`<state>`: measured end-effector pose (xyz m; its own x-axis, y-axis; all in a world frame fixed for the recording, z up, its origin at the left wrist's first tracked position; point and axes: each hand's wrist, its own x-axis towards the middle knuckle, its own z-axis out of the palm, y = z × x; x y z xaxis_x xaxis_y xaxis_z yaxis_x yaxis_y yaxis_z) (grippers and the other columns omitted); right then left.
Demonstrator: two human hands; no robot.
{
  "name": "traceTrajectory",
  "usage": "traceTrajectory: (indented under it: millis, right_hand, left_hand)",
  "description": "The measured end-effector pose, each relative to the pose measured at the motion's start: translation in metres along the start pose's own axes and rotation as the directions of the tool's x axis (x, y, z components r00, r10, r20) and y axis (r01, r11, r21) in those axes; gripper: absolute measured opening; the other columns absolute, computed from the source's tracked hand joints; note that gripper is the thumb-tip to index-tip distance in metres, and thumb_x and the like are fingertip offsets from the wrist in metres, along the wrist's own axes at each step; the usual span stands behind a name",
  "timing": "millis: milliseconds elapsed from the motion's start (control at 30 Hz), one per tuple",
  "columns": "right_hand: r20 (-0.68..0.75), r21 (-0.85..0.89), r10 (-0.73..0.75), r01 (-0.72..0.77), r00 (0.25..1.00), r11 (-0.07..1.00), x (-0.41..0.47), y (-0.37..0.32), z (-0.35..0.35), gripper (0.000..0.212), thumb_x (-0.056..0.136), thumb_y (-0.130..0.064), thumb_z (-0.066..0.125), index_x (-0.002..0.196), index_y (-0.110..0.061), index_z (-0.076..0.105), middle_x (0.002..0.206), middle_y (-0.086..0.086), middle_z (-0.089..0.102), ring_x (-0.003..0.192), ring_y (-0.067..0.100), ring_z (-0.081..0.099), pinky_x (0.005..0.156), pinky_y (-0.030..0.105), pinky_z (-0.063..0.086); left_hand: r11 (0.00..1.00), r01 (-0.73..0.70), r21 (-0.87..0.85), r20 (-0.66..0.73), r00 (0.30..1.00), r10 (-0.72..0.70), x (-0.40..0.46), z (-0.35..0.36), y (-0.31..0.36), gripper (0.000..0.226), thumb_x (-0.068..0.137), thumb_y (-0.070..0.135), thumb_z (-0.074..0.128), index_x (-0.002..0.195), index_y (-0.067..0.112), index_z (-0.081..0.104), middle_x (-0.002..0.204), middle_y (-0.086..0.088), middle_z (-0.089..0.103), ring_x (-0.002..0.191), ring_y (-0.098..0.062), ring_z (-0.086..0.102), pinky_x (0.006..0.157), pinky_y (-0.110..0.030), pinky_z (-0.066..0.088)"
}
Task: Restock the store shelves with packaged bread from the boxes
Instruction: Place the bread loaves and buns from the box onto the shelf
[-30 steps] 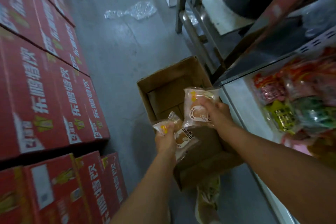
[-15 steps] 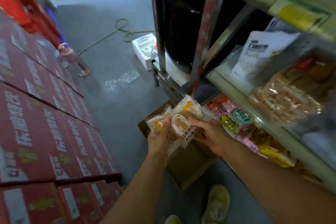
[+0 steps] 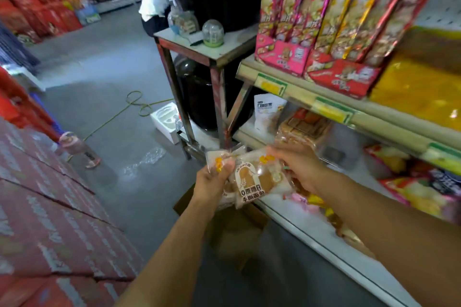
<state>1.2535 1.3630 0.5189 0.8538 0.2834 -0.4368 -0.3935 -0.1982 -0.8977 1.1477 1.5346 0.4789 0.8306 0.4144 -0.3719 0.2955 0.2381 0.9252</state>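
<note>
Clear bread packets [image 3: 254, 182] with brown buns and printed labels are bunched between both hands at chest height. My left hand [image 3: 214, 182] grips the left side of the bunch, thumb over a yellow mark. My right hand [image 3: 299, 169] pinches the right end of the front packet. They hover at the left end of the store shelves [image 3: 311, 227]. The brown cardboard box [image 3: 234, 237] lies on the floor below my hands, mostly hidden by my arms.
Red cartons [image 3: 55, 219] are stacked along the left. Snack bags [image 3: 324, 20] fill the upper shelf, and more bread [image 3: 301, 127] sits on the middle one. A metal stand [image 3: 194, 62] with jars rises ahead, a person [image 3: 154, 7] crouches beyond, and a green hose [image 3: 119, 114] crosses the grey floor.
The view has lifted from the box on the floor up to the shelves. Both hands have risen with the bread packets and drawn together near the shelf's left end.
</note>
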Motion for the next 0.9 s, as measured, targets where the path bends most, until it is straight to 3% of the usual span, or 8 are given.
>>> traceTrajectory:
  millis: [233,300,433,600,667,767,833,900]
  right_hand:
    - [-0.19,0.007,-0.172,0.177,0.967,0.984,-0.109,-0.012,-0.06,0.005,0.09,-0.015,0.067,0.091,-0.018,0.071,0.056,-0.012,0.066,0.048,-0.003,0.057,0.044,0.013,0.043]
    - [-0.216,0.043,-0.139,0.152,0.966,0.987,-0.148,-0.01,-0.077,0.007,0.091,-0.02,0.067,0.086,-0.017,0.07,0.07,0.0,0.069,0.06,0.01,0.061,0.055,0.02,0.047]
    - [-0.167,-0.003,-0.059,0.059,0.984,0.998,-0.229,-0.009,-0.116,0.038,0.089,-0.042,0.065,0.113,-0.013,0.067,0.098,0.004,0.066,0.082,0.015,0.057,0.066,0.028,0.043]
    - [-0.086,-0.097,-0.102,0.093,0.991,0.991,-0.308,-0.01,-0.166,0.079,0.055,-0.05,0.086,0.122,-0.018,0.06,0.115,-0.002,0.067,0.107,0.014,0.061,0.074,0.027,0.042]
    - [-0.089,-0.093,-0.106,0.098,0.99,0.991,-0.331,-0.01,-0.186,0.082,0.049,-0.046,0.093,0.121,-0.021,0.062,0.116,-0.004,0.068,0.111,0.015,0.06,0.089,0.031,0.045]
    - [-0.142,-0.074,-0.129,0.119,0.981,0.99,-0.356,-0.007,-0.22,0.114,0.024,-0.054,0.097,0.126,-0.02,0.059,0.124,-0.003,0.066,0.12,0.021,0.057,0.105,0.043,0.041]
    - [-0.174,-0.039,-0.151,0.146,0.973,0.989,-0.381,-0.014,-0.238,0.103,0.033,-0.043,0.097,0.124,-0.014,0.06,0.121,0.0,0.068,0.113,0.019,0.062,0.095,0.037,0.047]
    - [-0.215,-0.026,-0.2,0.199,0.956,0.98,-0.402,-0.023,-0.256,0.067,0.054,-0.025,0.09,0.114,-0.008,0.066,0.105,0.004,0.074,0.098,0.022,0.07,0.086,0.038,0.054]
  left_hand:
    - [0.996,-0.033,0.088,0.148,0.989,0.02,-0.089,0.048,0.028,0.051,0.078,0.052,0.076,0.107,0.011,0.069,0.097,-0.008,0.077,0.095,-0.03,0.073,0.085,-0.057,0.057]
    - [0.994,-0.036,0.105,0.199,0.98,0.014,-0.119,0.06,0.034,0.059,0.07,0.055,0.08,0.107,0.01,0.07,0.099,-0.01,0.076,0.098,-0.033,0.072,0.087,-0.06,0.055]
    - [0.974,-0.083,0.209,0.247,0.969,0.03,-0.175,0.093,0.048,0.038,0.087,0.042,0.071,0.1,0.007,0.072,0.093,-0.011,0.076,0.095,-0.033,0.071,0.098,-0.054,0.051]
    - [0.964,-0.135,0.228,0.347,0.936,0.049,-0.233,0.149,0.062,0.052,0.076,0.051,0.075,0.107,0.011,0.068,0.1,-0.009,0.075,0.102,-0.031,0.067,0.102,-0.053,0.046]
    - [0.96,-0.155,0.232,0.373,0.926,0.06,-0.254,0.171,0.068,0.051,0.082,0.051,0.073,0.108,0.008,0.067,0.091,-0.005,0.075,0.091,-0.023,0.067,0.095,-0.042,0.048]
    - [0.961,-0.17,0.218,0.427,0.902,0.063,-0.287,0.203,0.077,0.035,0.088,0.046,0.068,0.093,0.012,0.067,0.072,0.004,0.07,0.072,-0.011,0.064,0.078,-0.03,0.045]
    - [0.964,-0.183,0.191,0.448,0.891,0.08,-0.305,0.223,0.083,0.033,0.088,0.047,0.068,0.095,0.014,0.067,0.083,0.002,0.072,0.083,-0.014,0.067,0.071,-0.028,0.045]
    - [0.974,-0.178,0.143,0.473,0.877,0.091,-0.317,0.245,0.091,0.034,0.091,0.048,0.064,0.103,0.016,0.067,0.095,-0.003,0.074,0.093,-0.022,0.068,0.069,-0.028,0.049]
